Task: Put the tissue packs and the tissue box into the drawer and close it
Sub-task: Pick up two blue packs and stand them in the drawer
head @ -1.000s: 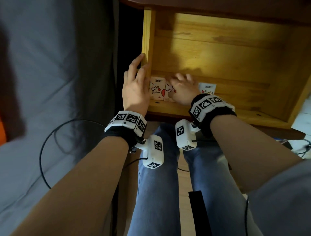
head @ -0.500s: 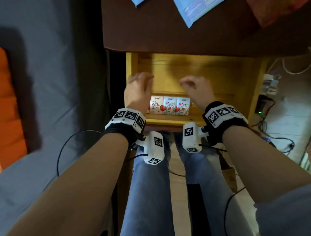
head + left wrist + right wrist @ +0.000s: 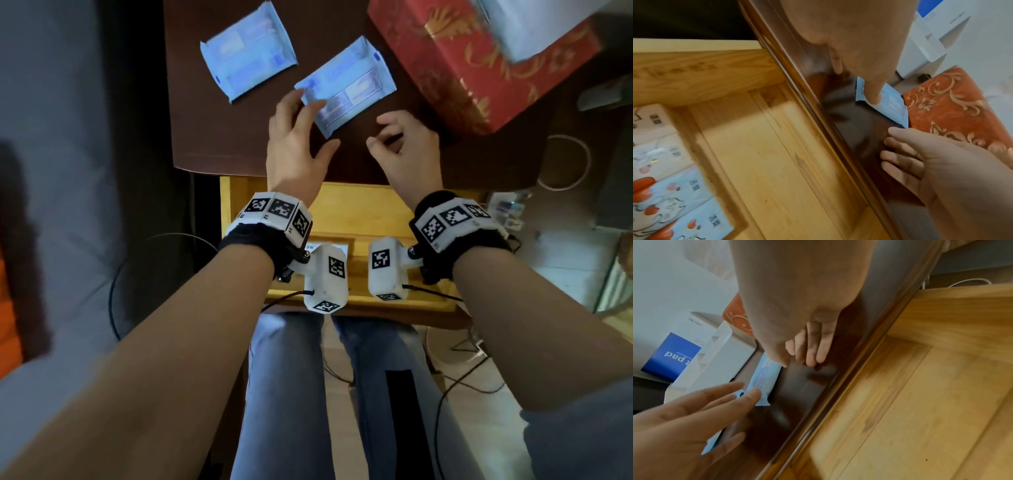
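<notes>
Presently catalogued, on the dark glossy brown wooden bench (image 3: 212, 137): two flat, pale blue plastic-wrapped rectangular tissue packs with crimped ends, one lying far-left (image 3: 247, 50), the other nearer the middle (image 3: 349, 85), well apart from each other. Beside them at the right stands a red cardboard tissue box with gold scrollwork (image 3: 479, 68), oblong and matte, with a white carton resting on its far end.

Left hand (image 3: 294, 140): fingers spread and nearly straight, fingertips (image 3: 872, 95) touching the near corner of the middle pack; nothing is gripped. Right hand (image 3: 407, 150): fingers loosely curled, empty, hovering above the bench between the middle pack and the red box.

Below the bench edge, a light yellow pine drawer (image 3: 370, 209) stands pulled open, its grained plank floor smooth and mostly bare. Along its front wall lie small soft tissue packs printed with red hearts and cartoon figures (image 3: 670, 186), set side by side in a row, touching.

Both wrists carry white blocks with black square markers. Blue denim legs show beneath the drawer.
</notes>
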A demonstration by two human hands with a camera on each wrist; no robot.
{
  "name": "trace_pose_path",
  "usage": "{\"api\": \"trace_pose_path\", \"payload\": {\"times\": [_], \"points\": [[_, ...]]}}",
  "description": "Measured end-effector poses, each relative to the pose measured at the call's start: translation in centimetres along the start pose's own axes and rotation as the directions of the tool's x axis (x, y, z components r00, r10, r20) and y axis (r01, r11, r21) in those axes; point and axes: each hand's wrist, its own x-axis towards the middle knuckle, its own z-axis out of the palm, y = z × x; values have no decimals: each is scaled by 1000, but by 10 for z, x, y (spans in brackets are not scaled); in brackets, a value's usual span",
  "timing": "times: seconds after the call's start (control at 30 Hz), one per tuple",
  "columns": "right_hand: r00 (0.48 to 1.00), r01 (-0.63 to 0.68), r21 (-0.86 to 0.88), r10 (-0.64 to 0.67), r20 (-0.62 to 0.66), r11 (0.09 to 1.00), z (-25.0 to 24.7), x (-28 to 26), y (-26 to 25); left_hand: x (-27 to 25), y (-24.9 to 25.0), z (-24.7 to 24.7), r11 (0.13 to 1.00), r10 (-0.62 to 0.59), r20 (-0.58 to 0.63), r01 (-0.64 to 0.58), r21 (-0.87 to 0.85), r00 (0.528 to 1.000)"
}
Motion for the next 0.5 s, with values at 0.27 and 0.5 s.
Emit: {"api": "trace_pose_path", "payload": {"times": [0.27,0.5], "points": [[997,-62,-2,62,54,998,4,13,3,39,14,8,974,23,196,-67,218,980],[984,-178,148,178,18,973,5,15,-9,53,22,-8,989,33,219,-63,130,975]]}}
